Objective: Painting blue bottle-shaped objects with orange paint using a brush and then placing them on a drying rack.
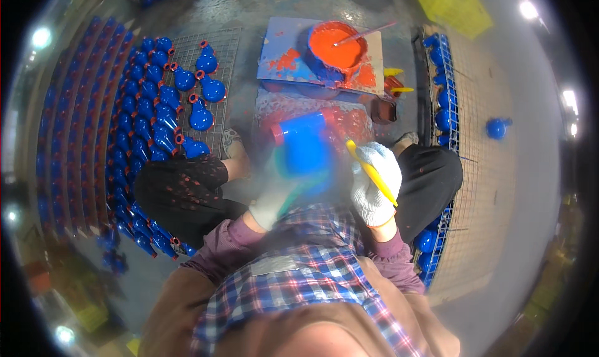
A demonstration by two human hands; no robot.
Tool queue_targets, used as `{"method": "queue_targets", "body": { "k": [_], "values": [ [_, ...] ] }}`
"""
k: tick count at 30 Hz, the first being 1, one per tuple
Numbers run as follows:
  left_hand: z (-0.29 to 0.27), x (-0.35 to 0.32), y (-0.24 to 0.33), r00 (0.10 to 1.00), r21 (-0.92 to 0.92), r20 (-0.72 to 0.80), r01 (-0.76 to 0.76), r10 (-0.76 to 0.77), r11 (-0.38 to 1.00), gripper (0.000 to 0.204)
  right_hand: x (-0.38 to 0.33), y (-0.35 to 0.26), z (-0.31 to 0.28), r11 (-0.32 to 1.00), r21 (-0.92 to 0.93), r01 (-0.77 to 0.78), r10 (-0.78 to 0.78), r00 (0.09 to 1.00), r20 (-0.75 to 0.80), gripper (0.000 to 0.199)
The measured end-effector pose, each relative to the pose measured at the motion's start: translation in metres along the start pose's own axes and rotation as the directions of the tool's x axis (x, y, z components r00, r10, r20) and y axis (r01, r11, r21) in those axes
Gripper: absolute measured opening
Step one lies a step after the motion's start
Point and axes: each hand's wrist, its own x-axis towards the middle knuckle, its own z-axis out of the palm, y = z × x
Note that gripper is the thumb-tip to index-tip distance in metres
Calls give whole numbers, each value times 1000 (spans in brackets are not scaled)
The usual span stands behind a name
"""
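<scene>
The left hand (274,191), in a pale glove, is closed around the lower part of a blue vase (304,146) and holds it up in front of the chest, above the knees. The vase is blurred, so its exact shape is hard to tell, but its neck points up and to the left and carries an orange-red rim. The right hand (374,182), in a white knitted glove, is closed on a yellow-handled brush (372,173) and sits just beside the vase, on its right side; I cannot tell if the brush tip touches it.

I judge the vase to be a stiff, hollow piece, rather light (one hand carries it without trouble). Its glossy blue coat probably makes it slippery, and wet paint at the rim would smear. So the wide body is the safe place to hold it, away from the neck, as the left hand does now.

Ahead on the floor, a blue bucket of orange paint (336,48) stands on a stained board (284,57). Many finished blue vases (150,117) lie in rows on a wire rack (218,51) at the left.
</scene>
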Motion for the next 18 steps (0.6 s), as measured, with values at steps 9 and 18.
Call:
{"method": "queue_targets", "body": {
  "k": [9, 18],
  "values": [
    [-37, 11, -26, 934, -701, 140, 329, -330, 633, 57, 48, -7, -32, 999, 3, 50, -50, 999, 0, 19],
    [-158, 16, 134, 981, -720, 160, 191, -108, 667, 40, 99, 0, -60, 940, -165, 299, -290, 954, 74, 22]
  ]
}}
